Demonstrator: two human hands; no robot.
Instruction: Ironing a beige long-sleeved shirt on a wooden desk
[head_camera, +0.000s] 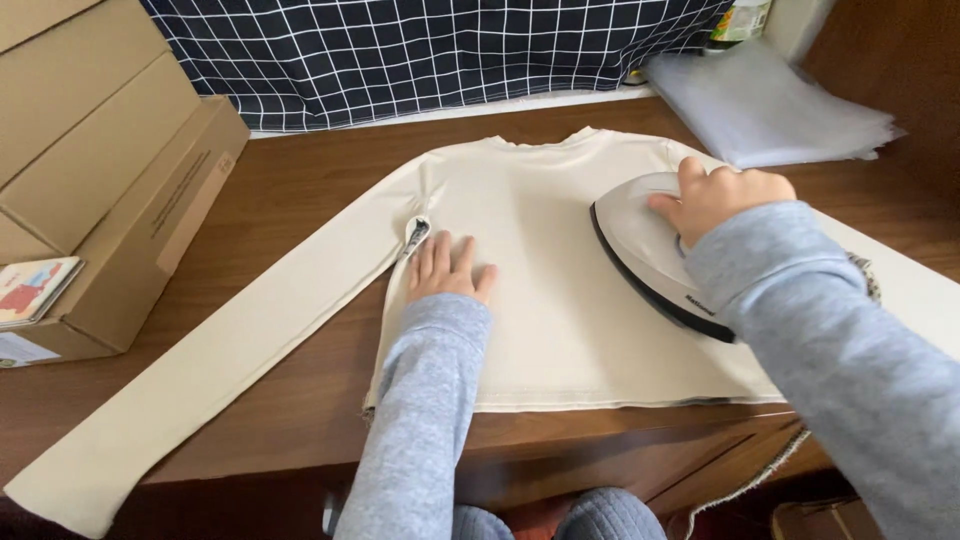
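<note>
On the wooden surface (300, 180) a cream long-sleeved shirt (540, 300) lies spread flat. My left hand (447, 268) presses it open-palmed, gripping nothing, while my right hand (722, 196) wraps its grip around the iron (650, 250) resting on the shirt's right side.

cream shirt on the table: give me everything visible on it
The cream long-sleeved shirt lies flat on the wooden table, neck away from the camera, hem at the near edge. It looks like soft knit fabric. One sleeve stretches out diagonally toward the near left corner; the other is mostly hidden by the person's arm. The left hand presses flat near the armpit seam, where a small patterned patch shows. The right hand holds a grey iron on its right side.
</note>
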